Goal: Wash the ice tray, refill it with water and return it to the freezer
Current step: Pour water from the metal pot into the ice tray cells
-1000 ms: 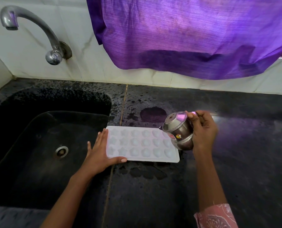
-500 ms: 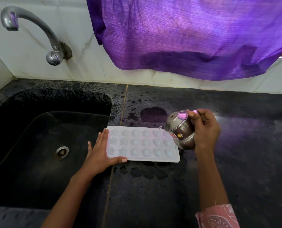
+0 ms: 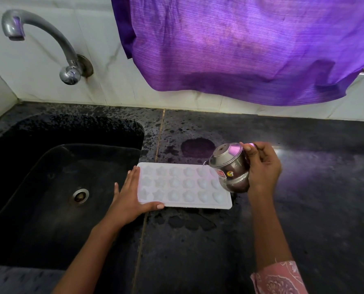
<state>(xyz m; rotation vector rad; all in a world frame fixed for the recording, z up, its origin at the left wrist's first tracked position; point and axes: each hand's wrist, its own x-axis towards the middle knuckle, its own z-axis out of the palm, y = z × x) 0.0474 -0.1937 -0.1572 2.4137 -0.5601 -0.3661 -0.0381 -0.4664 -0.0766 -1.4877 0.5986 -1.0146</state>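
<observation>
The white plastic ice tray is being steadied flat on the black granite counter by the left hand, fingers together along its 9 o'clock edge. At its 3 o'clock end, a small steel pot is being gripped and tipped by the right hand, apparently pouring water; fill levels cannot be told.

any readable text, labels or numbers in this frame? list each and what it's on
"S" or "5": a single gold character on a small round dark sticker on the steel pot held in the right hand; I cannot tell which it is.
Red and white sticker beside it on the pot: print too small and blurred to read.
Ice tray, tap, purple cloth, counter: no text visible.
</observation>
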